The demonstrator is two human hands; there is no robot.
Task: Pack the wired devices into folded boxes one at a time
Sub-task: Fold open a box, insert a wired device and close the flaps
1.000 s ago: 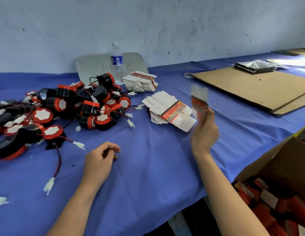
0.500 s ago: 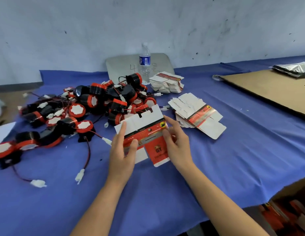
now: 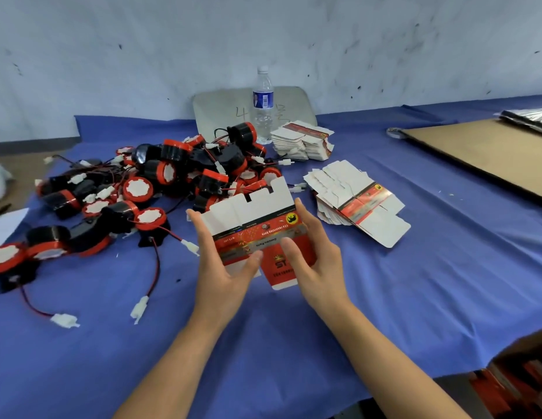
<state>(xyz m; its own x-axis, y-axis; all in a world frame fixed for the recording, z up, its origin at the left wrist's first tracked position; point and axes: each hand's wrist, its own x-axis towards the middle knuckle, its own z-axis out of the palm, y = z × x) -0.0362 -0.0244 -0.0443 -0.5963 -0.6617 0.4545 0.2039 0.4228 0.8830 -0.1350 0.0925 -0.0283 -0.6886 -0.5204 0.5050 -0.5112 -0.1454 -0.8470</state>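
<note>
My left hand [image 3: 224,267] and right hand [image 3: 316,261] both pinching a flat red-and-white box [image 3: 251,213], mid-table near me, "ST" legible on it, wired devices [image 3: 161,182] heaped far left, "4" handwritten on grey board [image 3: 224,111].

Open blue tabletop [image 3: 384,297] lies in front of the pile of wired devices [image 3: 138,189] and to its front right. Loose wires with white plugs [image 3: 139,308] trail from the pile's near edge. Flat box stacks [image 3: 357,201] crowd its right side.
</note>
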